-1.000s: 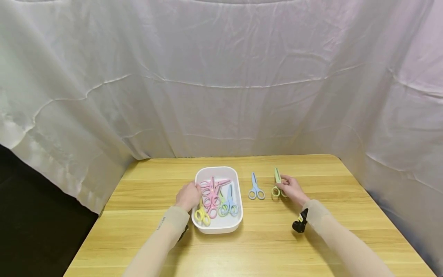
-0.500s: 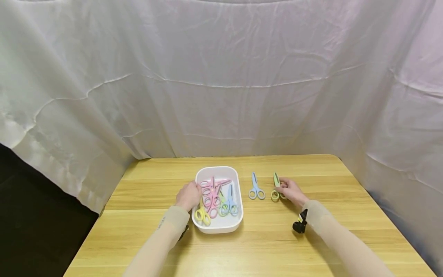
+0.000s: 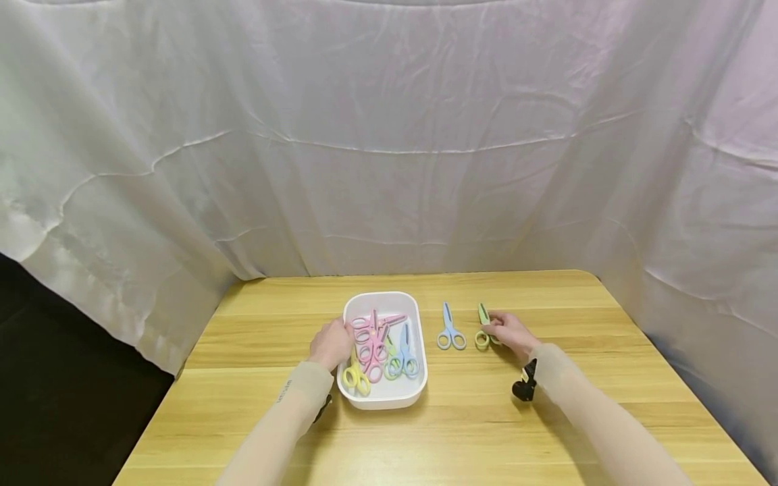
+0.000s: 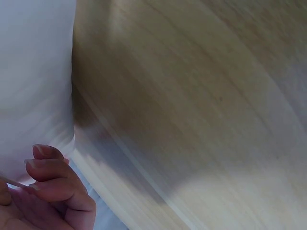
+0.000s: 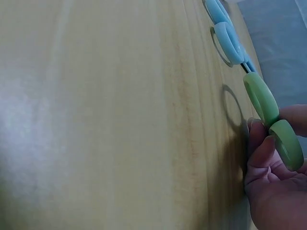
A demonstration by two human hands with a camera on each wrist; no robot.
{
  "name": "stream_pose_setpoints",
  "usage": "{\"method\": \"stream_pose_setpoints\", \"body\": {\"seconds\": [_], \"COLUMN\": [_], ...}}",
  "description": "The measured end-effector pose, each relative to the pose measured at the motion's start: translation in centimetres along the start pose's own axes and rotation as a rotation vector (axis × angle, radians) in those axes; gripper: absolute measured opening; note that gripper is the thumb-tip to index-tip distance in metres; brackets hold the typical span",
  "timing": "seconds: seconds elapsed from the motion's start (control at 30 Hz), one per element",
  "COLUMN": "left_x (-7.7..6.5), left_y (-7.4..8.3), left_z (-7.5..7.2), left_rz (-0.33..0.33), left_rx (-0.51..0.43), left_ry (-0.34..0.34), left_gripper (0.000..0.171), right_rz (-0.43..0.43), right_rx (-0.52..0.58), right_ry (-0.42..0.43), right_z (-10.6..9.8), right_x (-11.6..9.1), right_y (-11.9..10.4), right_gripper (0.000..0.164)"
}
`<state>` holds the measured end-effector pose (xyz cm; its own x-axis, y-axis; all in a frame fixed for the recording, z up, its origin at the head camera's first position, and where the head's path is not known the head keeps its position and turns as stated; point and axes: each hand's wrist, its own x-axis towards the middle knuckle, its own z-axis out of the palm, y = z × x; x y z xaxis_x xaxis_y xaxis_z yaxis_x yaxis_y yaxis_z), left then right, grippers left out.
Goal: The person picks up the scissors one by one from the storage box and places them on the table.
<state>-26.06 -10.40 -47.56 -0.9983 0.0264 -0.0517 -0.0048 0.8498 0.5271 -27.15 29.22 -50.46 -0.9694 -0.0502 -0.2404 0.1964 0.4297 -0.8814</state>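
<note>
My left hand (image 3: 331, 345) grips the left rim of a white plastic bin (image 3: 386, 403); in the left wrist view its fingers (image 4: 57, 184) curl at the bin's edge. Inside lie several scissors: pink scissors (image 3: 373, 351), yellow scissors (image 3: 362, 385), blue scissors (image 3: 404, 365) and green ones partly covered. To the right, my right hand (image 3: 512, 333) pinches green scissors (image 3: 483, 316) near their pivot, blades pointing away from me. The right wrist view shows their handle loops (image 5: 261, 96) just above the wood, a shadow beneath. Another pair of blue scissors (image 3: 448, 331) lies on the table between bin and right hand.
The wooden table (image 3: 462, 439) has its far edge against a pale grey curtain (image 3: 389, 169). A black area (image 3: 67, 391) lies beyond the table's left side. A black wrist camera (image 3: 525, 385) sits on the right wrist.
My right hand and the green scissors have shifted slightly left, and the blade tips have come lower in the head view. The left hand and bin stay put.
</note>
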Motion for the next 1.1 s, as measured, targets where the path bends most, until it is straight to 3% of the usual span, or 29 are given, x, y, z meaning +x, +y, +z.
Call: {"method": "stream_pose_setpoints", "body": {"seconds": [0.27,0.53,1.1], "left_x": [0.0,0.13,0.15], "left_y": [0.13,0.0,0.02], "left_z": [-0.01,0.12,-0.05], "left_rz": [-0.012,-0.003,-0.029], "left_rx": [-0.013,0.006,-0.012], "left_ry": [-0.009,-0.003,-0.03], "left_gripper": [0.045,0.044,0.046], "right_rz": [-0.008,-0.064,-0.066], "right_rx": [-0.045,-0.155,-0.323], "right_ry": [-0.003,0.042,0.118], "right_z": [0.16,0.67,0.25], "right_x": [-0.17,-0.59,-0.77], "right_y": [-0.37,-0.64,-0.59], "right_gripper": [0.066,0.063,0.063]}}
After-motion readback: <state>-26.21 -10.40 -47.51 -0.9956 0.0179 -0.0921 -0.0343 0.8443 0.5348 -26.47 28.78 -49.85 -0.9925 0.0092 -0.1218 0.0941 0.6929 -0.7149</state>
